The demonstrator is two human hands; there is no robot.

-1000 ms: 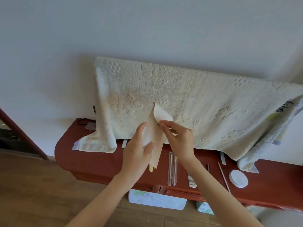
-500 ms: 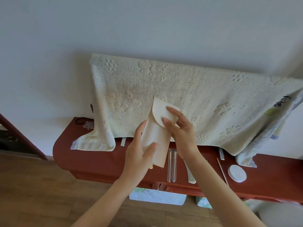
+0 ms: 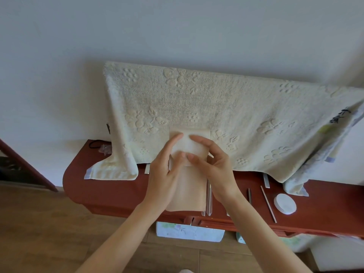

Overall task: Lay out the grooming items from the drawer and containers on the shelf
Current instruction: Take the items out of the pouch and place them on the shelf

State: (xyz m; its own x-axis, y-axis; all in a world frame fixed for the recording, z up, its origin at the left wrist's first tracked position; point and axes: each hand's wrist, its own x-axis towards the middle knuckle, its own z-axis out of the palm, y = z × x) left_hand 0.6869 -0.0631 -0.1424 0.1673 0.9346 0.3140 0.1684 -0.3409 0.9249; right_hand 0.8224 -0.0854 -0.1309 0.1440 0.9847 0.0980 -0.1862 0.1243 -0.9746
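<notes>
Hands are seen closed on a beige pouch (image 3: 187, 194), held above the front edge of the red-brown shelf (image 3: 118, 186). The pouch's folded flap is pinched by the left hand (image 3: 163, 178) from one side and by the right hand (image 3: 214, 170) from the other. Just right of the pouch, clear sticks (image 3: 209, 198) are laid on the shelf; farther right lie a thin stick (image 3: 268, 203) and a white round pad (image 3: 285, 203). The shelf's back edge is draped by a cream towel (image 3: 216, 107).

Cream embossed towel (image 3: 226, 113) draped against the white wall (image 3: 177, 26); wooden floor (image 3: 39, 233) below; floral tissue pack (image 3: 189, 232) underneath.
</notes>
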